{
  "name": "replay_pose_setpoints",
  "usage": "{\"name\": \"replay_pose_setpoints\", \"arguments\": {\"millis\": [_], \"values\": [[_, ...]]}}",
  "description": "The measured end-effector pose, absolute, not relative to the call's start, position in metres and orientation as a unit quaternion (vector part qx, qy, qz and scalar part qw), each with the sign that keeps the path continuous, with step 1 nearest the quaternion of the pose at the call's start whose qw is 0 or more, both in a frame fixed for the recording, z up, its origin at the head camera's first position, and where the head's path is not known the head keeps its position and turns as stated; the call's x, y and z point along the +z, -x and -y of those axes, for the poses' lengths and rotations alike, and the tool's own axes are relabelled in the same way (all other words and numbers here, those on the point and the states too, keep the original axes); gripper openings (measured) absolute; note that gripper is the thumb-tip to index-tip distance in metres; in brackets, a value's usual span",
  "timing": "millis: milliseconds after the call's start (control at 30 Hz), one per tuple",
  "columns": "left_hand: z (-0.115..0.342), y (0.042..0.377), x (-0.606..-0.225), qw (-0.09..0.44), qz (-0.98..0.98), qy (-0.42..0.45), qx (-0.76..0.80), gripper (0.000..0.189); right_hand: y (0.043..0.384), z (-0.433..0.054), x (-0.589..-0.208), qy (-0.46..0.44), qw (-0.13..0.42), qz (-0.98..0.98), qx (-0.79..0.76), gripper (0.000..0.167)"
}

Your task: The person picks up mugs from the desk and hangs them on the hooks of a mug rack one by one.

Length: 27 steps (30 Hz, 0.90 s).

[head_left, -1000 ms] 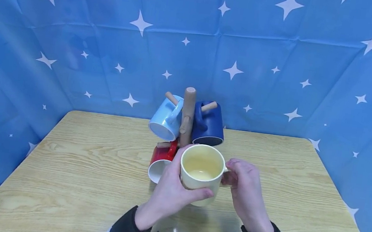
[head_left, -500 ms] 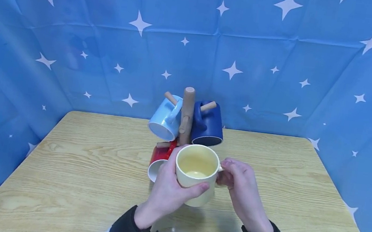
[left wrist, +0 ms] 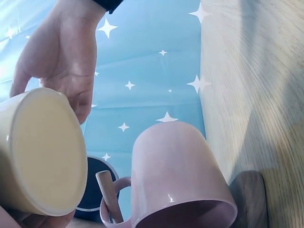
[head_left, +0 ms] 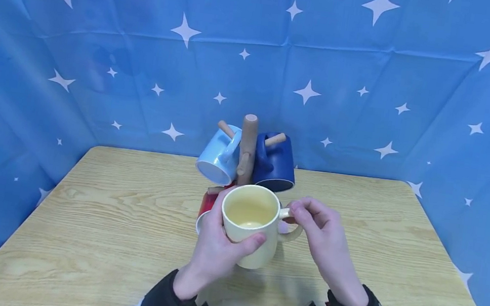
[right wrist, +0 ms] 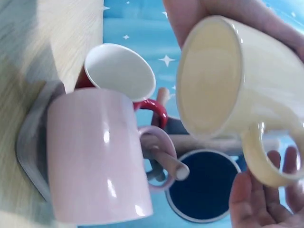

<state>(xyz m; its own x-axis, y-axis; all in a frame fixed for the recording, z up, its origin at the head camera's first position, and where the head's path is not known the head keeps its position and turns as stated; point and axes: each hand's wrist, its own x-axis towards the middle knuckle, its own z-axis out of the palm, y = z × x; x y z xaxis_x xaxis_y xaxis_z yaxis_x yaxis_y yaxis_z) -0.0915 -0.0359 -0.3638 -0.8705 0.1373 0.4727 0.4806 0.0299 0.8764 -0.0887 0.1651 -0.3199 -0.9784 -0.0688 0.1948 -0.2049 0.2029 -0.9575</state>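
My left hand (head_left: 214,251) grips the body of a pale yellow mug (head_left: 255,254), fingers round its far side and thumb across the front. The mug is upright above the table, its handle (head_left: 291,236) pointing right. At the handle's top, my right hand (head_left: 323,239) pinches with thumb and index finger. In the right wrist view, its other fingers (right wrist: 241,190) show behind the handle. Close beyond the yellow mug, a pink mug (right wrist: 97,156) hangs by its handle on a peg (right wrist: 168,164) of a wooden mug tree (head_left: 249,138); the yellow mug mostly hides it in the head view.
On the same tree hang a light blue mug (head_left: 217,157) at upper left, a dark blue mug (head_left: 277,164) at upper right and a red mug (head_left: 207,203) at lower left. The wooden table (head_left: 128,210) meets a blue star-patterned curtain (head_left: 260,32) behind.
The yellow mug has moved left with my left hand, slightly up at the end. My right hand has slid outward along the handle, so more of the handle shows.
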Motion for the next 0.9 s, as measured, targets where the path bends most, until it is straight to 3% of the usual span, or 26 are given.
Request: {"name": "replay_pose_setpoints", "arguments": {"millis": [333, 533, 900], "values": [[0.046, 0.094, -0.361, 0.191, 0.703, 0.2, -0.655, 0.074, 0.113, -0.173, -0.288, -0.134, 0.099, 0.787, 0.594, 0.029], [0.051, 0.096, -0.355, 0.199, 0.695, 0.209, -0.658, 0.075, 0.13, -0.17, -0.262, -0.162, 0.112, 0.806, 0.558, 0.033], [0.053, 0.091, -0.354, 0.186, 0.702, 0.2, -0.658, 0.075, 0.163, -0.144, -0.231, -0.197, 0.062, 0.859, 0.468, 0.045]]}}
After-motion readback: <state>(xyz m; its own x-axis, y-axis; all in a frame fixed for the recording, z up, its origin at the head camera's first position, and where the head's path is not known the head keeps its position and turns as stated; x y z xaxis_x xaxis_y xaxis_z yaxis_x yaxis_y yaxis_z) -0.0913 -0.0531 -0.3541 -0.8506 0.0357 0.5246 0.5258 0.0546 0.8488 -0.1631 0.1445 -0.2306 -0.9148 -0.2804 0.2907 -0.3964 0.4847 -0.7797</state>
